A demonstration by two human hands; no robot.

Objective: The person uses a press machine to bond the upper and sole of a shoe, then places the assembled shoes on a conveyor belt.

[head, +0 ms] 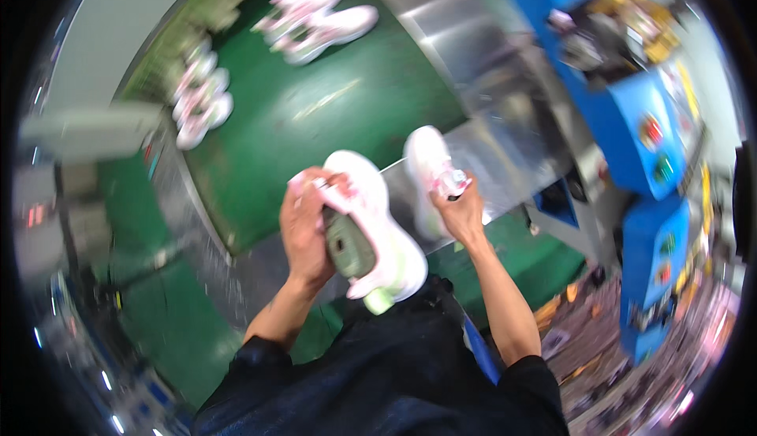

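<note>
My left hand (304, 223) grips a white and pink sneaker (390, 241) by its lace and tongue area. The shoe is tilted, so its side and a dark green filling or insert (349, 244) in its opening show. In my right hand (461, 211) is a second white and pink sneaker (427, 158), held by the upper near its collar with the toe pointing away from me. Both shoes are over the metal near edge of the work surface. Motion blur hides fine detail, and some fingers are hidden behind the shoes.
A pair of similar sneakers (322, 19) stands at the far side of the green surface (378, 93). More sneakers (201, 102) are at its left. A metal ledge (497, 152) borders it. Blue machine housings (644, 134) with red and green buttons stand at the right.
</note>
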